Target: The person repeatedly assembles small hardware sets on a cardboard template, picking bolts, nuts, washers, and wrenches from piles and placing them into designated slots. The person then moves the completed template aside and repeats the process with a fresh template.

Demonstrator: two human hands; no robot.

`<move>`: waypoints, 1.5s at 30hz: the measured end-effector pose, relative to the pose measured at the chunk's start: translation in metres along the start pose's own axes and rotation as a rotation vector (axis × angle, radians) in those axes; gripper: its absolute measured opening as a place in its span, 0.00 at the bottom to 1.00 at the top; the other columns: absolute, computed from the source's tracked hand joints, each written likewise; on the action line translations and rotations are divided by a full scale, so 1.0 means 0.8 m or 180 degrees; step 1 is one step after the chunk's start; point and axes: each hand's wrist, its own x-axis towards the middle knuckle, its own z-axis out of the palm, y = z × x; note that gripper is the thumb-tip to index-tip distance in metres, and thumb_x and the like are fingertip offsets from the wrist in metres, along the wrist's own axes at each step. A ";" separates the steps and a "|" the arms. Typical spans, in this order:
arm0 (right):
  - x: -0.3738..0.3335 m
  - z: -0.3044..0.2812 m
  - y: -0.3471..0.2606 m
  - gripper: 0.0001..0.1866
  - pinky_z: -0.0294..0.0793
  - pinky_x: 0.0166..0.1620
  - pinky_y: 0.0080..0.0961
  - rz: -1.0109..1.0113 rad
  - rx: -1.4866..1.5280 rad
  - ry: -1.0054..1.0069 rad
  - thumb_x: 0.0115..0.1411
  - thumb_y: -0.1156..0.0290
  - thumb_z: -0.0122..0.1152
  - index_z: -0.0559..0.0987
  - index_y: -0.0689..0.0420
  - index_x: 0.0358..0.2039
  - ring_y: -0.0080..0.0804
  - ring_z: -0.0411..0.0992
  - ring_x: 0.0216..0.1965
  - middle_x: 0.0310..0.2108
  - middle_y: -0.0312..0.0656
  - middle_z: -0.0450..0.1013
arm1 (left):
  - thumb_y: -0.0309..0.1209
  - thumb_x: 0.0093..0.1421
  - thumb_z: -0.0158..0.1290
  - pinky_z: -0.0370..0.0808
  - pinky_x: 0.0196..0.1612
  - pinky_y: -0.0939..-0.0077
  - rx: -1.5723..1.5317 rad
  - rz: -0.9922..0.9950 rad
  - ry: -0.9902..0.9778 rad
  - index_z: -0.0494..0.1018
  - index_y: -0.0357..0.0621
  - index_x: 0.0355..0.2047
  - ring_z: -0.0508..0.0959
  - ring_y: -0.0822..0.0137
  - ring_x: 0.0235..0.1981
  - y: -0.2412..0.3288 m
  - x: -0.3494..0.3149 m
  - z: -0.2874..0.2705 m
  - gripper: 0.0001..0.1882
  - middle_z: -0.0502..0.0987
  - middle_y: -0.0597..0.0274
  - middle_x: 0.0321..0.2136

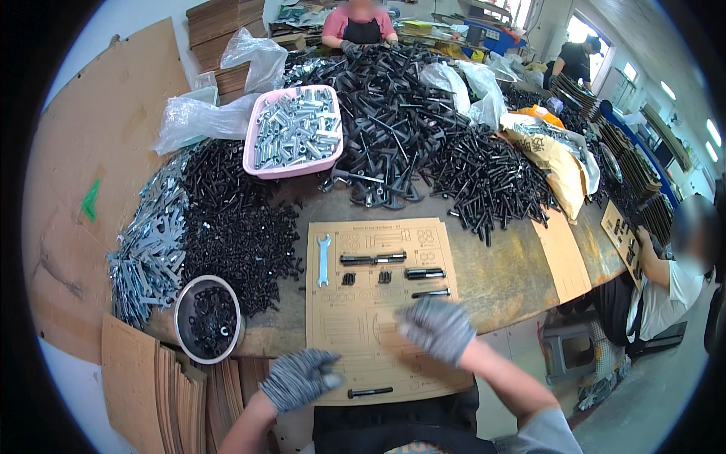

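A brown cardboard sheet (pixel 352 306) printed with part outlines lies in front of me. On it are a silver open-end wrench (pixel 324 259), black long bolts (pixel 373 259), two small clusters of black screws (pixel 349 279), a thick black pin-like part (pixel 425 273) and a black bolt (pixel 431 293). Another black bolt (pixel 370 393) rests near the sheet's lower edge. My left hand (pixel 301 380), in a grey striped glove, is open over the sheet's lower left corner, near that bolt. My gloved right hand (pixel 439 331) hovers over the right side; motion smears its fingers.
A metal bowl (pixel 208 319) of small black parts stands left, beside heaps of black screws (pixel 234 219) and silver strips (pixel 155 231). A pink basket (pixel 291 171) holds silver sleeves. Black bolts (pixel 491 178) are piled right. Co-workers (pixel 359 26) sit and stand around the table.
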 end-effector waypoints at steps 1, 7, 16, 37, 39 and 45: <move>0.028 -0.014 0.012 0.14 0.73 0.36 0.37 0.0550 -0.0018 -0.0066 0.57 0.59 0.58 0.80 0.55 0.37 0.44 0.74 0.33 0.31 0.46 0.76 | 0.41 0.52 0.61 0.75 0.38 0.74 0.0039 0.0124 0.0339 0.76 0.41 0.44 0.79 0.67 0.32 -0.002 0.012 -0.010 0.22 0.79 0.55 0.32; 0.201 0.029 0.109 0.13 0.72 0.40 0.41 0.0941 -0.0500 0.0109 0.55 0.62 0.58 0.74 0.58 0.36 0.50 0.73 0.36 0.31 0.48 0.75 | 0.35 0.55 0.59 0.75 0.36 0.74 -0.0250 0.0342 0.1610 0.78 0.38 0.38 0.78 0.66 0.29 -0.023 0.092 -0.033 0.15 0.80 0.54 0.29; 0.294 0.085 0.200 0.21 0.74 0.37 0.41 0.1783 -0.1528 0.0319 0.47 0.58 0.65 0.71 0.54 0.39 0.51 0.75 0.35 0.29 0.52 0.76 | 0.33 0.56 0.57 0.74 0.42 0.74 -0.0260 0.0616 0.2616 0.77 0.37 0.37 0.79 0.65 0.34 -0.109 0.142 0.006 0.13 0.80 0.55 0.32; -0.021 0.025 0.078 0.09 0.74 0.31 0.35 -0.0035 -0.1293 -0.0634 0.58 0.63 0.52 0.77 0.51 0.33 0.39 0.74 0.29 0.27 0.40 0.74 | 0.31 0.57 0.57 0.74 0.41 0.75 -0.0519 0.0551 0.2715 0.78 0.37 0.36 0.79 0.68 0.33 -0.110 0.137 0.007 0.10 0.80 0.57 0.31; -0.011 0.004 0.069 0.10 0.75 0.33 0.36 -0.0024 -0.0919 -0.0490 0.60 0.62 0.51 0.78 0.51 0.35 0.40 0.75 0.31 0.30 0.41 0.75 | 0.32 0.57 0.57 0.74 0.41 0.74 -0.0415 0.0554 0.2741 0.78 0.37 0.35 0.79 0.66 0.32 -0.116 0.138 0.007 0.11 0.80 0.56 0.31; 0.134 -0.045 0.149 0.15 0.74 0.37 0.39 0.0453 -0.1905 0.0001 0.54 0.72 0.52 0.75 0.50 0.44 0.44 0.75 0.36 0.35 0.44 0.73 | 0.32 0.55 0.57 0.74 0.38 0.70 -0.0250 0.0441 0.2685 0.78 0.38 0.35 0.79 0.61 0.30 -0.102 0.128 0.004 0.10 0.79 0.54 0.29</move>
